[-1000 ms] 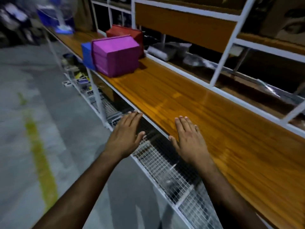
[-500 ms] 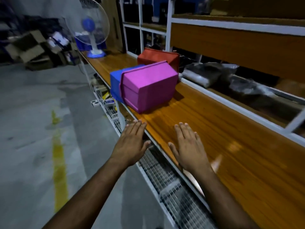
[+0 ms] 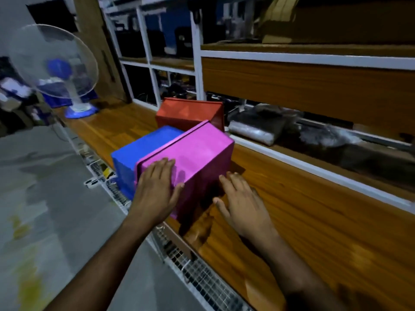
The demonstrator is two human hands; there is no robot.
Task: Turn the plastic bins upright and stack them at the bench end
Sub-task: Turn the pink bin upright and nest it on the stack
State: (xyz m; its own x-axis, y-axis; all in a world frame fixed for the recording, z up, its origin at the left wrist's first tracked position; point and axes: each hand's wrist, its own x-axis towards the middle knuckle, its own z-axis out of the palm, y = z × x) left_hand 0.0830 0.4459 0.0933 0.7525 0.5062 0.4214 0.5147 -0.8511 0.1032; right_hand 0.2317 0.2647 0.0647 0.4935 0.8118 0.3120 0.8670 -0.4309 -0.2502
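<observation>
Three overturned plastic bins sit on the wooden bench [image 3: 303,209]. The magenta bin [image 3: 197,153] is nearest, with the blue bin [image 3: 134,153] touching its left side and the red bin [image 3: 188,113] behind them. My left hand [image 3: 157,187] lies flat on the magenta bin's top near its left corner, fingers straight. My right hand [image 3: 242,203] hovers over the bench with straight fingers, its fingertips at the bin's near right face. Whether they touch it I cannot tell.
A white and blue table fan [image 3: 58,70] stands at the bench's far end. Wrapped bundles [image 3: 258,129] lie on the lower shelf behind the bench. A white shelf frame [image 3: 197,63] rises at the back. A wire-mesh shelf [image 3: 202,279] runs below the bench edge.
I have come closer to the bins. My left hand has moved forward onto the magenta bin's top, and my right hand has reached up to its near side.
</observation>
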